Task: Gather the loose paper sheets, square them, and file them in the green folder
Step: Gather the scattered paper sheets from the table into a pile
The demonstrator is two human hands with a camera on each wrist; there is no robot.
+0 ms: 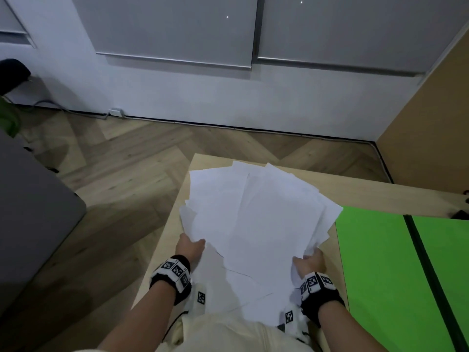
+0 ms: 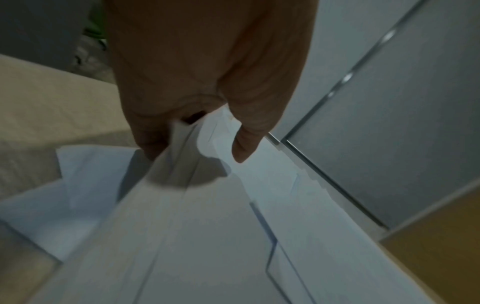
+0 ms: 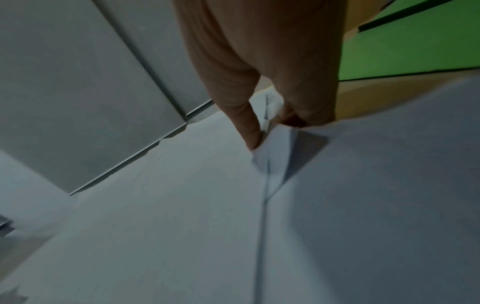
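Paper sheets (image 1: 256,219) fanned and uneven, lifted off the bench (image 1: 167,240) at their near end, corners sticking out all ways, so not squared yet. Left hand (image 1: 190,247) pinches the left edge of the bundle, thumb on top; right hand (image 1: 311,261) pinches the right edge likewise, probably to pull the spread together for tapping. Green folder (image 1: 375,262) lies open flat on the bench just right of the sheets, likely staged ready for filing.

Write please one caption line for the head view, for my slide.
Both hands, left hand and right hand, grip an unsquared pile of paper sheets beside the open green folder.
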